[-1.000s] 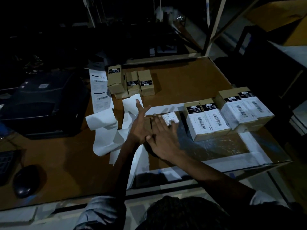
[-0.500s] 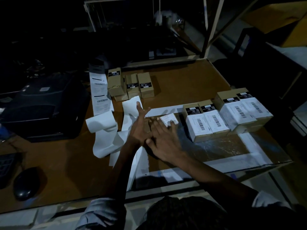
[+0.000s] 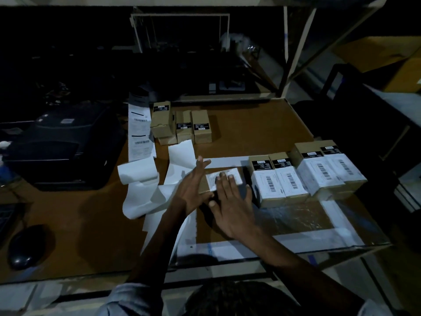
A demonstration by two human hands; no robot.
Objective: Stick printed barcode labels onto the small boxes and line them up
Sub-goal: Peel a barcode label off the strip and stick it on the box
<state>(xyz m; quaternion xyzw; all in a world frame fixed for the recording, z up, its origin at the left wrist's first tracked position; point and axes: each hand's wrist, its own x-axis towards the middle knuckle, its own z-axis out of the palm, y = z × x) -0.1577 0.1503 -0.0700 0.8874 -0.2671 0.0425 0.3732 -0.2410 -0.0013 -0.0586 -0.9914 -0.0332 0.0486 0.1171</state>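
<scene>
Right hand flat, fingers straight, pressing white label onto small box on table. Left hand just left of it, fingers spread, bracing box's left side. Box sits under right fingertips. Just right of fingers: row of four labeled boxes. Beyond left fingers: curled backing paper, then unlabeled boxes, label strip.

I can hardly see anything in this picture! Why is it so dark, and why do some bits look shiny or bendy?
Head view: the room is dim, so the printer and mouse nearly vanish; only the white labels on the finished boxes stand out; the clear sheet on the table glints; the wide lens bends the shelf posts; both hands look slightly soft.
</scene>
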